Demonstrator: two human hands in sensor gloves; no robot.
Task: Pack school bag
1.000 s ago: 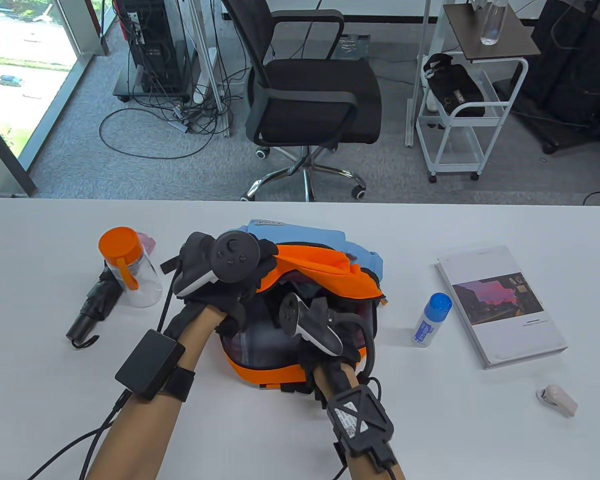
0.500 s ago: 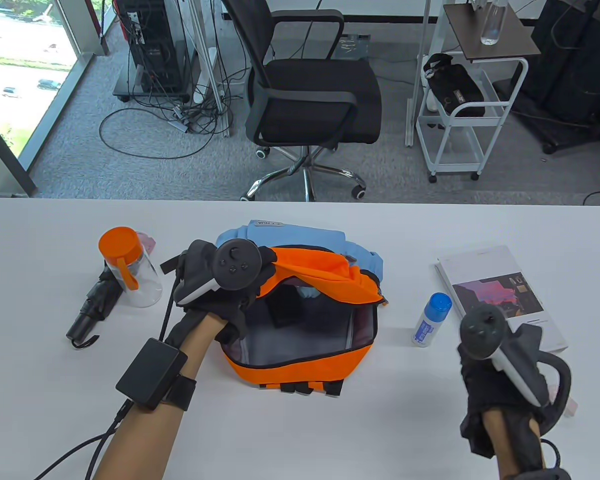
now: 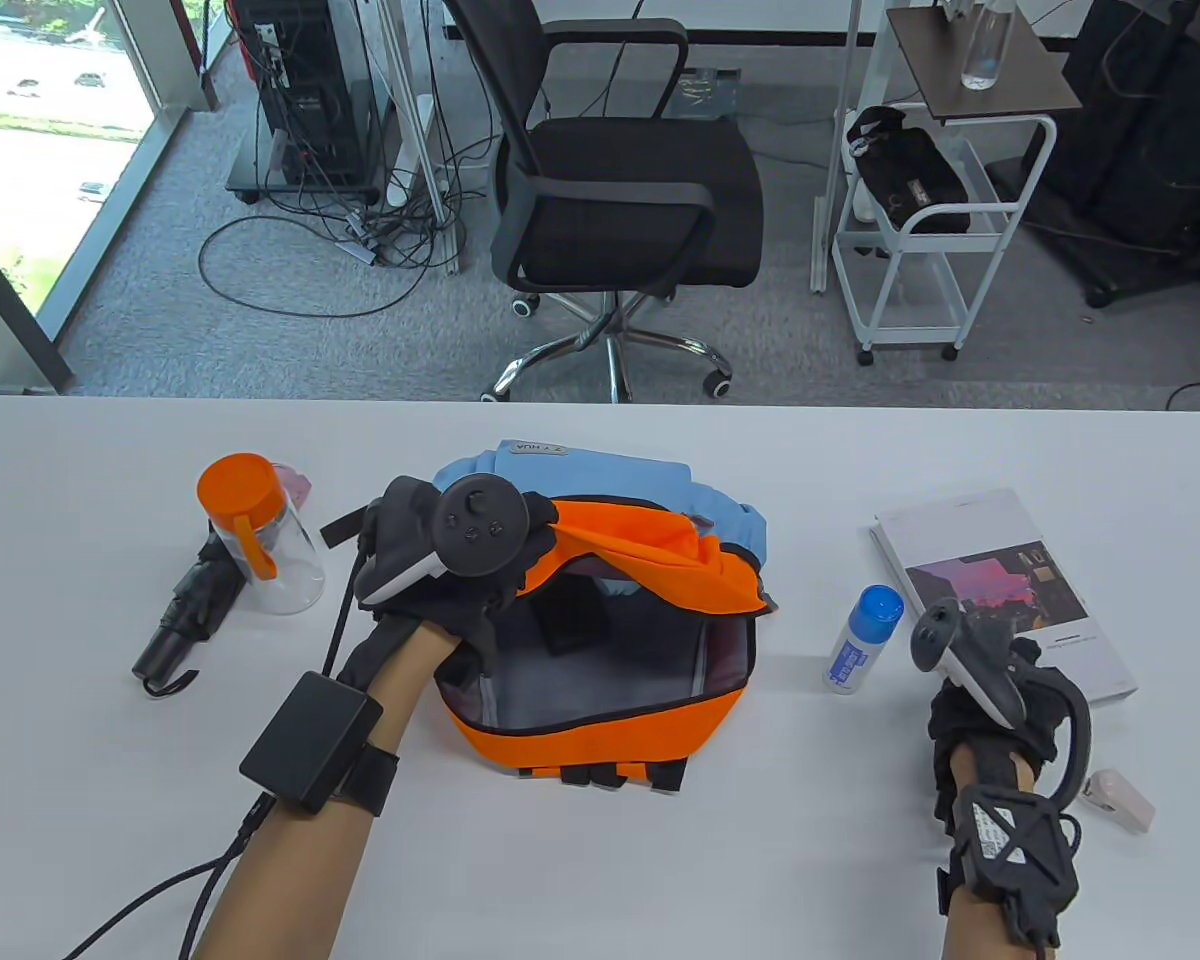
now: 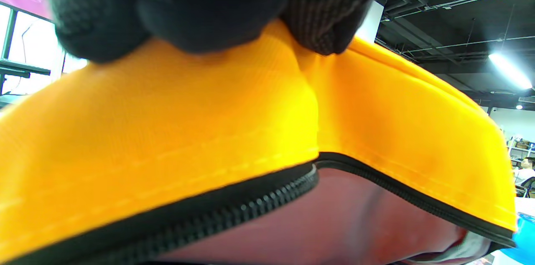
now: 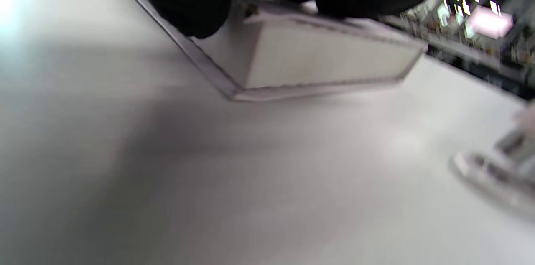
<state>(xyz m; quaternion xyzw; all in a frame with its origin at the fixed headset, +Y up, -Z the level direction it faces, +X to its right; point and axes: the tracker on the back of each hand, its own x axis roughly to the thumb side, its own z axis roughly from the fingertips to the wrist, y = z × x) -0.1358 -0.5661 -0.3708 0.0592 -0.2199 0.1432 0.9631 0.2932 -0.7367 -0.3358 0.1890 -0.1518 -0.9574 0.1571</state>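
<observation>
An orange and blue school bag [image 3: 600, 722] lies open in the middle of the white table. My left hand [image 3: 532, 545] grips its orange top flap [image 3: 660, 560] and holds it lifted; the left wrist view shows my fingers [image 4: 188, 6] pinching the flap [image 4: 209, 123] above the zipper. A black item [image 3: 572, 615] lies inside the bag. My right hand [image 3: 970, 655] is over the near left corner of a white book [image 3: 990, 570]. In the blurred right wrist view my fingers [image 5: 192, 1] spread over the book's corner [image 5: 326, 56], not closed on it.
A blue-capped white bottle [image 3: 865, 640] stands between bag and book. A small pink-white object [image 3: 1120, 800] lies near my right wrist. An orange-lidded clear cup [image 3: 260, 535] and a folded black umbrella [image 3: 180, 620] are at the left. An office chair stands beyond the table's far edge.
My right hand came out of the bag, swung right, and now lowers forward onto the book's near corner. My left hand keeps holding the flap up.
</observation>
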